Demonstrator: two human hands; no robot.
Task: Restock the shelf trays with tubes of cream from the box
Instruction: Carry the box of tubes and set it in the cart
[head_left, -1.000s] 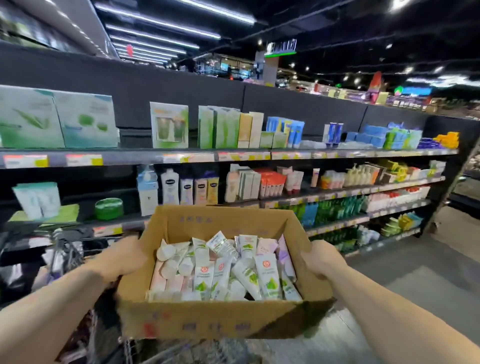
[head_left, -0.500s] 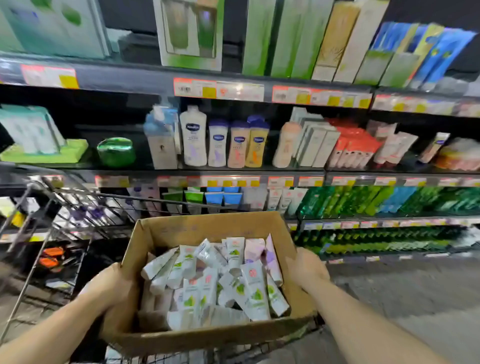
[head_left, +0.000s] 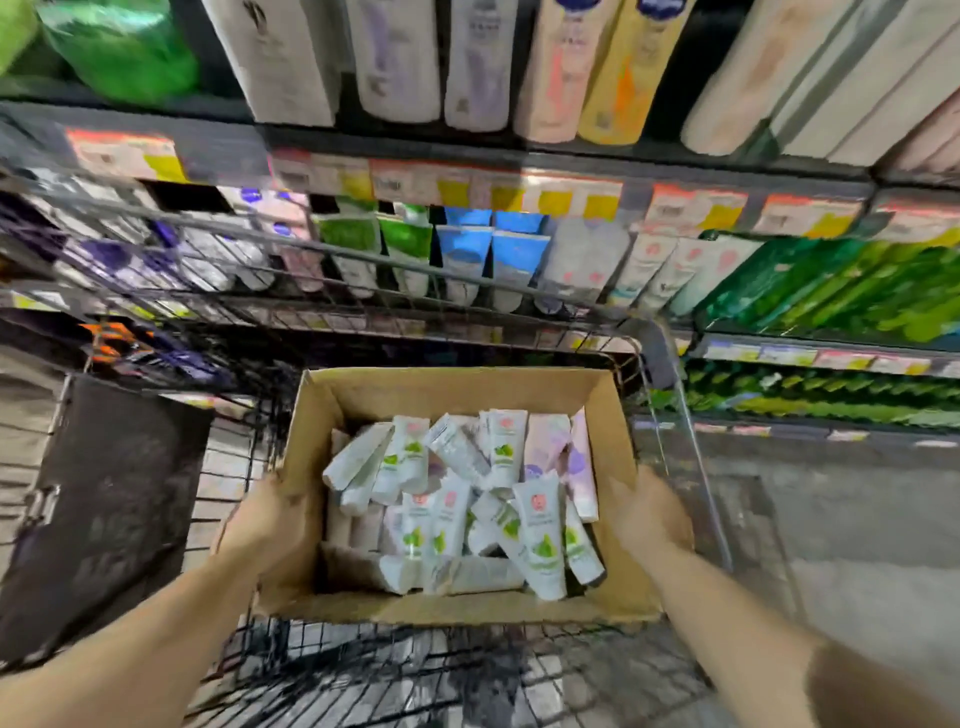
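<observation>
While my left hand (head_left: 265, 525) and right hand (head_left: 649, 514) grip the cardboard box (head_left: 457, 392) of cream tubes (head_left: 537, 540), every label is too blurred to read.

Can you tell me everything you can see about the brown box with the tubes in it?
The cardboard box is plain brown, open at the top, with worn, soft-looking walls. It sits low in a wire shopping cart before the shelves. Inside, many white cream tubes with green or lilac marks lie jumbled. The left hand holds its left wall and the right hand its right wall.
</observation>
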